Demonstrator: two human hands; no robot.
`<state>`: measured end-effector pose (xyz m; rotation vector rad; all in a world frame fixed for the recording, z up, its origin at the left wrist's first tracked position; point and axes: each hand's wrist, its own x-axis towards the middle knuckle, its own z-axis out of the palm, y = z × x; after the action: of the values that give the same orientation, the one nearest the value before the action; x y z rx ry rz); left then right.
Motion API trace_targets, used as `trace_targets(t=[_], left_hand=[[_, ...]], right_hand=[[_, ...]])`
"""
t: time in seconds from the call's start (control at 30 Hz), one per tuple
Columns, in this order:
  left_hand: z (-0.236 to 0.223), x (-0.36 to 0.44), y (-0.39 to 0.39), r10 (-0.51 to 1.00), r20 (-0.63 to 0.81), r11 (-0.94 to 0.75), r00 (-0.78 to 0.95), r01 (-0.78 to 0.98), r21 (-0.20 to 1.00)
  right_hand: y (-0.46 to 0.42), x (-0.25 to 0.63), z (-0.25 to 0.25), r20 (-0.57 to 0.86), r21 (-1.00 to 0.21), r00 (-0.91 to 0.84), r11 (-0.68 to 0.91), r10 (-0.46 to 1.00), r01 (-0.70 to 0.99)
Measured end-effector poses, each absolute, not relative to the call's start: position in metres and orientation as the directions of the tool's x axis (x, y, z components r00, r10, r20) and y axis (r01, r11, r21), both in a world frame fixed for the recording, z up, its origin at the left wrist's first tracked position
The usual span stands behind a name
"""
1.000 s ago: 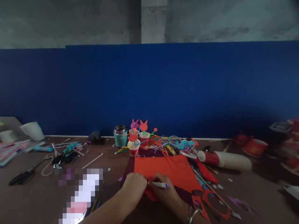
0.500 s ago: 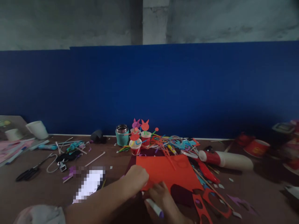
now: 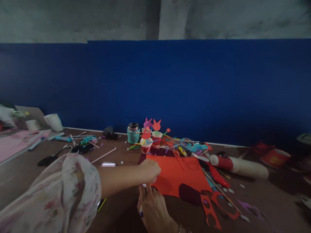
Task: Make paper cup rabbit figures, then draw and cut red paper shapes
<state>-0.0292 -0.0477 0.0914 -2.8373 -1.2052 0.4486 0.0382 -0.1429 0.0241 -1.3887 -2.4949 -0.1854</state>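
My left hand [image 3: 150, 171] is closed in a fist over the left part of an orange-red sheet of paper [image 3: 178, 173]; whatever its fingers hold is hidden. Just below it, my right hand [image 3: 155, 207] is wrapped round a white marker pen [image 3: 141, 209] with a purple end, mostly covered by the fingers. The sheet has a piece cut out along its near edge, and dark purple paper shows beneath its far edge. Paper cups [image 3: 146, 147] with animal cut-outs on them stand beyond the sheet.
A teal flask [image 3: 133, 133] stands beside the cups. Straws and paper scraps [image 3: 187, 145] lie behind the sheet. To the right are a red-and-white stack of cups [image 3: 247, 166] and cut red paper [image 3: 210, 210]. Scissors [image 3: 50, 159] and a white cup [image 3: 53, 122] are at left.
My view has shifted, so the table things sit differently. My left forearm has swung flatter, its sleeve now covering the left front. My right hand has come closer under my left, still holding the marker.
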Motion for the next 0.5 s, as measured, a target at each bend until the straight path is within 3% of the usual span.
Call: trace_targets(t=[0.2,0.5], left_hand=[[0.089,-0.031,-0.043,0.687,-0.266,-0.722,0.676,0.676,-0.148],[0.089,-0.029,-0.042,0.665,-0.402,-0.728,0.630,0.666,-0.162]], right_hand=[[-0.144,0.027,0.026,0.184,-0.041,-0.450,0.464,0.874,0.885],[-0.137,0.022,0.024,0.155,-0.079,-0.407,0.422,0.900,0.903]])
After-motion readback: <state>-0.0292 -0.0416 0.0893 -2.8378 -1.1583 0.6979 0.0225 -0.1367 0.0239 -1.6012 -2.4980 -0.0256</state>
